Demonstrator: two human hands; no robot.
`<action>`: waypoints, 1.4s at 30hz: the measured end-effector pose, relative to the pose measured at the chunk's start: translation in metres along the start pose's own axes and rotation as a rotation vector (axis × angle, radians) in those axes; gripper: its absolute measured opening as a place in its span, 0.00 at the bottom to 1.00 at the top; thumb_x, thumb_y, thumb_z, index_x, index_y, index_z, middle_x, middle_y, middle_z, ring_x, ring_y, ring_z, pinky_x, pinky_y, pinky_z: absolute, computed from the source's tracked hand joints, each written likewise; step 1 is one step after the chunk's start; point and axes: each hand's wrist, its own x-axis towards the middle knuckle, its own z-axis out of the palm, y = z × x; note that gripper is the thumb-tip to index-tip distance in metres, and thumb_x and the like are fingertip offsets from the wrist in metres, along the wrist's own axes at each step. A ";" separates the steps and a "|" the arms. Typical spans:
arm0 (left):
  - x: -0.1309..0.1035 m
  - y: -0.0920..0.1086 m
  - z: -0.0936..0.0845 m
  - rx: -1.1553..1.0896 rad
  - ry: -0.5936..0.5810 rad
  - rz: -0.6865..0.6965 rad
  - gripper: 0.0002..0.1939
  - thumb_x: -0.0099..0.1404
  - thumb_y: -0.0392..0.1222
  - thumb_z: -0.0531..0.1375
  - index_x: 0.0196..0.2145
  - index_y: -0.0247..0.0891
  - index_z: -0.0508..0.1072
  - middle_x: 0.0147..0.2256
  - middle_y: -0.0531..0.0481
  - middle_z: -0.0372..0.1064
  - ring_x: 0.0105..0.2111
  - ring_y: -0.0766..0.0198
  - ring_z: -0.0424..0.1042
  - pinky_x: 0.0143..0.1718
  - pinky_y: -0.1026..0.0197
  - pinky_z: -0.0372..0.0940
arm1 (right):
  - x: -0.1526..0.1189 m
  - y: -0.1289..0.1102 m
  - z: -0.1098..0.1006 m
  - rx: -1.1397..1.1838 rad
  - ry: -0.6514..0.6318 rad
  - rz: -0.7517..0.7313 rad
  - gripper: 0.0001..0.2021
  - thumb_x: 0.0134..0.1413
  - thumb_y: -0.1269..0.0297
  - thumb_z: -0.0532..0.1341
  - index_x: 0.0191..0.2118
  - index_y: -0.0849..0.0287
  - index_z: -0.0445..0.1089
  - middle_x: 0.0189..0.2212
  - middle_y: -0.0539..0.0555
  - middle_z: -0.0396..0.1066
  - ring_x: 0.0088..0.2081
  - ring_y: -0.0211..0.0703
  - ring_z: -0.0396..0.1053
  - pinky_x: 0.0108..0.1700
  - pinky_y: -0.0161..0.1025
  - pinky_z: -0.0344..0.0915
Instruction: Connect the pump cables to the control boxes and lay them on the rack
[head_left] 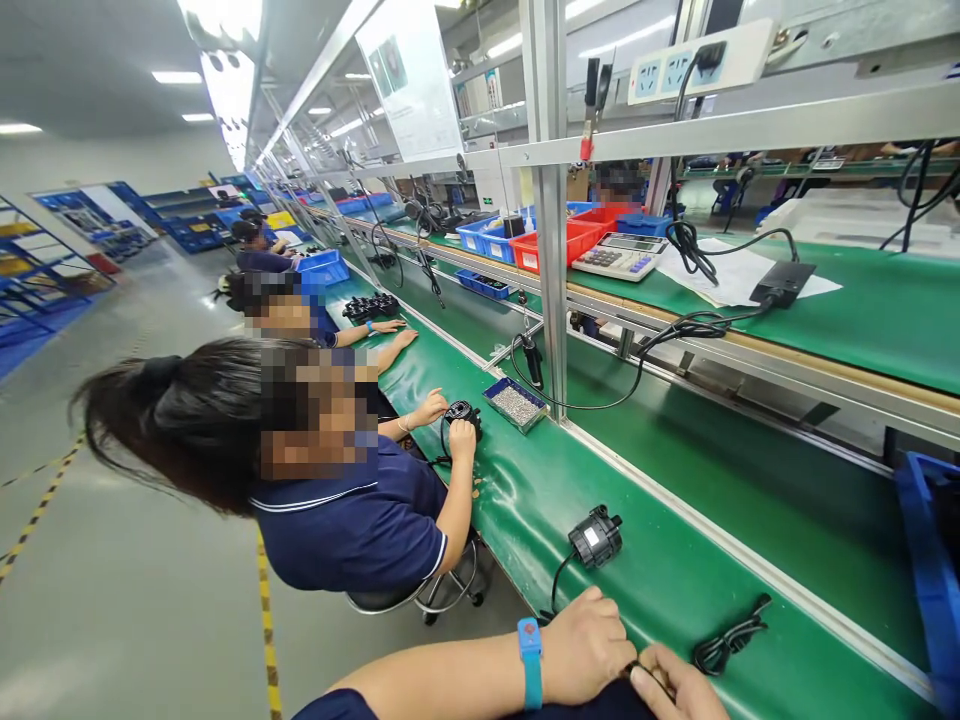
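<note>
My left hand, with a blue wrist strap on its wrist, is closed near the bottom of the view, its fingers round a thin black cable. Just right of it, my right hand pinches the same dark cable between thumb and finger. Beyond my left hand, a black pump-like part with a pale label lies on the green bench, its cord running down toward the bench edge. A coiled black cable lies on the bench to the right of my hands.
A seated person at the left handles another black part. Near that person sits a blue tray of small metal pieces. A metal post stands behind it, with a hanging tool. A blue bin is at the right edge.
</note>
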 end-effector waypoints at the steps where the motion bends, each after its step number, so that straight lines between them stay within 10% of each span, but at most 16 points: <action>1: -0.001 0.000 0.000 -0.004 -0.009 -0.025 0.17 0.68 0.41 0.61 0.24 0.37 0.62 0.21 0.56 0.60 0.27 0.65 0.56 0.30 0.56 0.44 | 0.000 -0.001 0.000 -0.019 0.051 -0.007 0.36 0.48 0.22 0.49 0.24 0.56 0.57 0.21 0.48 0.57 0.27 0.39 0.55 0.31 0.36 0.58; 15: -0.003 0.000 -0.002 -0.066 -0.096 -0.028 0.16 0.71 0.46 0.59 0.27 0.37 0.66 0.23 0.54 0.63 0.29 0.64 0.58 0.32 0.56 0.47 | -0.005 -0.022 -0.001 0.033 -0.057 0.099 0.35 0.56 0.27 0.42 0.24 0.57 0.60 0.18 0.48 0.56 0.25 0.39 0.55 0.31 0.38 0.52; 19: -0.002 0.000 -0.010 -0.075 -0.014 -0.059 0.16 0.74 0.40 0.55 0.26 0.36 0.66 0.23 0.54 0.62 0.30 0.64 0.58 0.33 0.55 0.49 | -0.004 -0.034 -0.002 -0.043 0.095 0.067 0.30 0.51 0.31 0.56 0.26 0.57 0.59 0.22 0.48 0.60 0.28 0.39 0.57 0.32 0.37 0.52; 24: -0.002 -0.003 -0.017 -0.142 0.092 -0.096 0.19 0.76 0.38 0.51 0.25 0.36 0.66 0.23 0.53 0.60 0.30 0.63 0.57 0.34 0.56 0.50 | -0.001 -0.046 -0.007 0.095 -0.092 0.081 0.29 0.61 0.37 0.49 0.25 0.59 0.64 0.19 0.48 0.61 0.24 0.37 0.58 0.31 0.37 0.54; 28: -0.005 -0.003 -0.022 -0.178 0.075 -0.071 0.18 0.76 0.37 0.50 0.26 0.35 0.67 0.24 0.52 0.60 0.30 0.63 0.57 0.34 0.56 0.50 | 0.000 -0.049 -0.004 0.063 0.128 0.109 0.19 0.50 0.48 0.67 0.27 0.59 0.63 0.22 0.46 0.62 0.26 0.35 0.56 0.30 0.34 0.51; 33: -0.009 -0.010 -0.024 -0.231 0.120 -0.041 0.14 0.74 0.32 0.52 0.29 0.35 0.68 0.25 0.52 0.60 0.31 0.62 0.57 0.36 0.57 0.50 | 0.006 -0.059 -0.008 0.157 -0.113 0.106 0.20 0.65 0.54 0.54 0.26 0.60 0.68 0.20 0.48 0.64 0.24 0.36 0.61 0.31 0.34 0.56; 38: -0.002 -0.001 -0.015 -0.176 0.123 -0.053 0.18 0.76 0.39 0.50 0.26 0.35 0.66 0.23 0.52 0.59 0.30 0.63 0.58 0.35 0.57 0.50 | -0.003 -0.047 -0.002 0.000 0.186 0.065 0.21 0.49 0.48 0.67 0.26 0.59 0.61 0.24 0.47 0.63 0.29 0.37 0.58 0.32 0.35 0.52; 42: -0.004 -0.006 0.007 -0.028 0.082 -0.022 0.18 0.73 0.41 0.56 0.24 0.36 0.64 0.21 0.55 0.58 0.28 0.65 0.58 0.32 0.56 0.49 | 0.006 -0.019 -0.001 0.035 -0.024 0.051 0.34 0.55 0.27 0.47 0.24 0.57 0.59 0.19 0.48 0.58 0.25 0.38 0.55 0.31 0.37 0.55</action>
